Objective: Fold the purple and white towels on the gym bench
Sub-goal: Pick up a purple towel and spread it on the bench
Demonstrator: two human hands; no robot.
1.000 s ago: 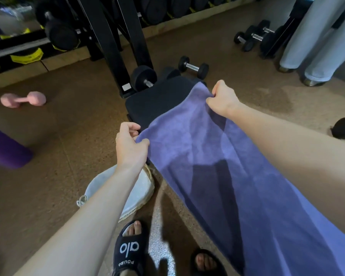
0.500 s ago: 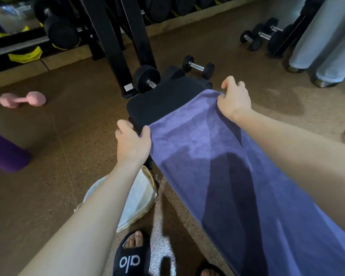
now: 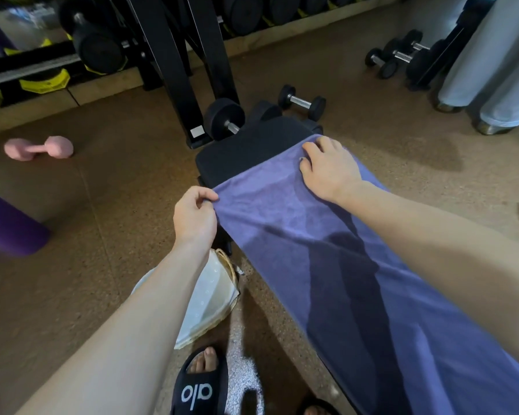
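The purple towel [image 3: 327, 259] lies spread lengthwise along the black gym bench [image 3: 252, 148], whose far end stays bare. My left hand [image 3: 195, 217] pinches the towel's far left corner at the bench's left edge. My right hand [image 3: 330, 169] rests flat on the far right corner, fingers spread on the cloth. A white cloth [image 3: 213, 298] lies in a woven basket on the floor under my left forearm; whether it is the white towel I cannot tell.
A black dumbbell [image 3: 301, 101] and a rack leg [image 3: 180, 85] stand just beyond the bench. A pink dumbbell [image 3: 38, 148] and a purple roll [image 3: 9, 229] lie at the left. A person's legs [image 3: 492, 64] and more dumbbells [image 3: 396, 55] are at the back right.
Both hands lowered the towel's far edge onto the bench. My right hand let go of its corner and now lies flat on it; my left hand still pinches its corner.
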